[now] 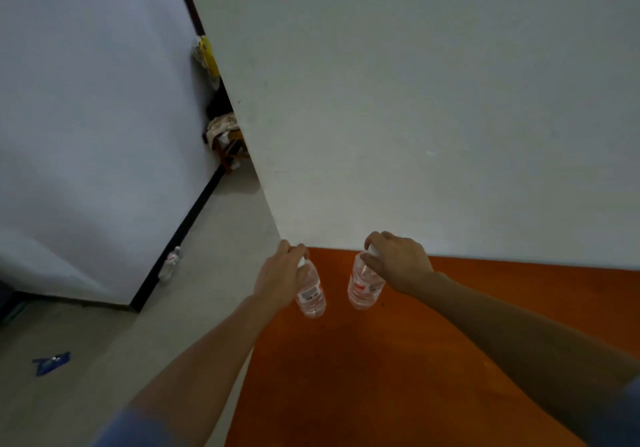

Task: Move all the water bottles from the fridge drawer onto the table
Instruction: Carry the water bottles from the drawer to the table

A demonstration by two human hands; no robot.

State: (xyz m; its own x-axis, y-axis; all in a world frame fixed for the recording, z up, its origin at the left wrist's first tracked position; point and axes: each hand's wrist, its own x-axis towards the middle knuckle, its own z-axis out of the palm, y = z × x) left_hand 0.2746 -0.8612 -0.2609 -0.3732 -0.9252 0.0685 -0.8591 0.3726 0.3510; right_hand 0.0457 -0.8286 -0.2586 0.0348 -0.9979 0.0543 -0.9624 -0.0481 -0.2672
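Observation:
Two clear plastic water bottles with red-and-white labels are over the far edge of the orange table (pixel 398 360), close to the white wall. My left hand (pixel 282 278) grips the cap end of the left bottle (pixel 311 296). My right hand (pixel 398 261) grips the cap end of the right bottle (pixel 363 287). Both bottles stand about upright, a short gap between them. I cannot tell whether their bases touch the tabletop. The fridge drawer is out of view.
A white wall (pixel 433 100) runs right behind the table. To the left is grey floor (pixel 104 360) with another bottle (pixel 170 264) against a black skirting, a blue scrap (pixel 52 363), and clutter (pixel 223 135) in the far corner.

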